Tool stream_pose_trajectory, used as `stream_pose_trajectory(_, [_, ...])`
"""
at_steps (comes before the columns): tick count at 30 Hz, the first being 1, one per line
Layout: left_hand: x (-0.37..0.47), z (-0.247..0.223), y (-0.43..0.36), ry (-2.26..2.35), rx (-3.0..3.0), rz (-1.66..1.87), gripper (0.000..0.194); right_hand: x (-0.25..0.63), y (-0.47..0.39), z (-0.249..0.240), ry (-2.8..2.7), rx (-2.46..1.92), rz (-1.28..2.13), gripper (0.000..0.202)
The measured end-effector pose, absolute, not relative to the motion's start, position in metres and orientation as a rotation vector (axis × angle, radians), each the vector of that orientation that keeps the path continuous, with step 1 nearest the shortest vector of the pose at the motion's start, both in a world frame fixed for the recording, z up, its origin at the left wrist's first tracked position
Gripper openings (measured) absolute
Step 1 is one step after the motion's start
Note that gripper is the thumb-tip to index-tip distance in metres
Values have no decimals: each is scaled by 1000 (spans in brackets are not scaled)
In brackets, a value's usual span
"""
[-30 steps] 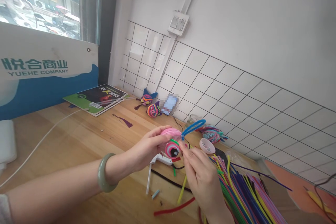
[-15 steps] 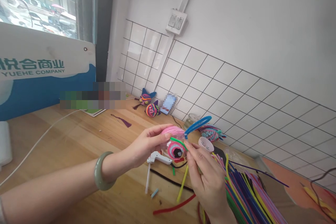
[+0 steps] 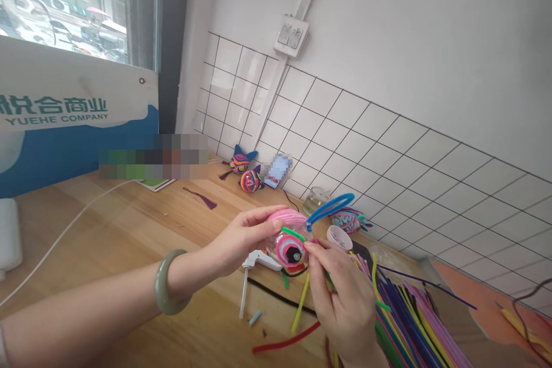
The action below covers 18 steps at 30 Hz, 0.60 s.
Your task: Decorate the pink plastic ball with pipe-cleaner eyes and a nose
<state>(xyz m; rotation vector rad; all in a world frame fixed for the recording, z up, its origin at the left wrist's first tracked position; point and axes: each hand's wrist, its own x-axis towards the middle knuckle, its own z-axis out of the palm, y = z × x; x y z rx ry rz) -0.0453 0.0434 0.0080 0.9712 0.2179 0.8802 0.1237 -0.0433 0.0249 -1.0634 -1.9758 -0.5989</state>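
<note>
My left hand (image 3: 245, 237), with a green bangle (image 3: 169, 282) on its wrist, grips a round craft piece (image 3: 290, 246) from its left side. The piece has pink strands on top, a ringed eye with a black centre, and a blue pipe-cleaner loop (image 3: 334, 207) standing up at its right. A green pipe cleaner (image 3: 290, 232) curves over the eye. My right hand (image 3: 342, 293) pinches that green pipe cleaner at the eye's right edge, and a green end shows beyond the hand's right side.
A white glue gun (image 3: 263, 259) lies under the piece. Many coloured pipe cleaners (image 3: 414, 316) lie at the right. Behind stand a glass jar (image 3: 316, 198), a small pink dish (image 3: 339, 237), finished craft figures (image 3: 250, 180) and a phone (image 3: 276, 170). A purple tassel (image 3: 204, 198) lies farther left.
The blue loop has tipped slightly right and widened. My right hand has moved a little down and right along the eye, and a green end now shows to its right.
</note>
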Motion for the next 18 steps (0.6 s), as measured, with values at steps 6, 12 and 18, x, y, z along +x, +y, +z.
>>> stream_pose_trajectory(6, [-45, 7, 43, 252, 942, 885, 33, 119, -44, 29, -1971, -1038, -619, 33])
stream_pose_trajectory(12, [-46, 9, 43, 263, 934, 886, 31, 115, -46, 33, -1971, -1021, -640, 32])
stream_pose_trajectory(18, [-45, 8, 43, 253, 925, 884, 29, 115, -46, 34, -1982, -1017, -635, 30])
